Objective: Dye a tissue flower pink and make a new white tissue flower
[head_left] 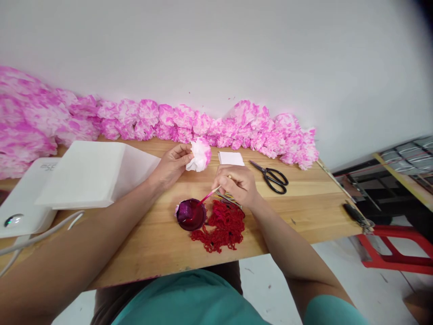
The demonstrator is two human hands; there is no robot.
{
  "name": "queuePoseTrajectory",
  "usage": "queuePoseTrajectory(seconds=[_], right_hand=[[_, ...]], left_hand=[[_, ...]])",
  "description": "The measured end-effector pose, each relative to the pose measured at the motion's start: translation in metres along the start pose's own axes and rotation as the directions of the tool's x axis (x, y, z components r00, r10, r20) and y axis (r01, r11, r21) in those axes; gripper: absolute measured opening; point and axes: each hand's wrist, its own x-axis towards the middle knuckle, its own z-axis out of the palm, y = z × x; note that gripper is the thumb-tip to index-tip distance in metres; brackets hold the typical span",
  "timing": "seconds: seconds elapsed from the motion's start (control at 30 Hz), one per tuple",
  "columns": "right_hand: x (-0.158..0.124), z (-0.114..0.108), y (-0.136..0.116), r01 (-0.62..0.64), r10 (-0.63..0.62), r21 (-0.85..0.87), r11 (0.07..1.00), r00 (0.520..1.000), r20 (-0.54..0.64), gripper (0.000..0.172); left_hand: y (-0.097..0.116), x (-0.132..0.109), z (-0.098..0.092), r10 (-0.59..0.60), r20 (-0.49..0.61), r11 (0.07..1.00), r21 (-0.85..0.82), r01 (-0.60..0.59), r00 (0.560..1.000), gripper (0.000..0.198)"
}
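My left hand (174,163) pinches a white paper flower (198,155) whose right edge is stained pink. Closed around a thin stick brush (210,194), my right hand (238,183) holds it slanted, its pink-stained end reaching down into a small bowl of dark red dye (191,215). Inside the bowl sits a purple lump. Red crinkled yarn-like strands (225,228) lie right of the bowl, below my right hand. Several thin wires or sticks show under that hand, partly hidden by it.
Pink and white paper flowers (182,118) are piled along the wall. Black scissors (271,175) and a small white paper stack (231,158) lie beyond my right hand. A large white paper stack (84,171), a white device (25,203) and cables are at left; a red stool (397,246) stands right.
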Motion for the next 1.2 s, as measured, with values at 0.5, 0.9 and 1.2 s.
queuePoseTrajectory(seconds=[0.5,0.9,1.2], right_hand=[[-0.003,-0.003,0.008,-0.119,0.124,0.071,0.99,0.989,-0.081,0.038],[0.005,-0.005,0.012,-0.118,0.247,0.341,0.933,0.897,-0.366,0.043],[0.015,-0.021,0.015,-0.095,0.24,0.258,0.961,0.749,-0.617,0.031]], left_hand=[[0.0,-0.002,0.001,-0.006,0.021,0.999,0.042,0.005,1.0,0.028],[0.002,-0.003,0.002,-0.05,-0.001,0.999,-0.003,0.05,0.999,0.032],[0.003,-0.003,0.004,-0.056,-0.001,0.998,0.014,0.056,0.998,0.034]])
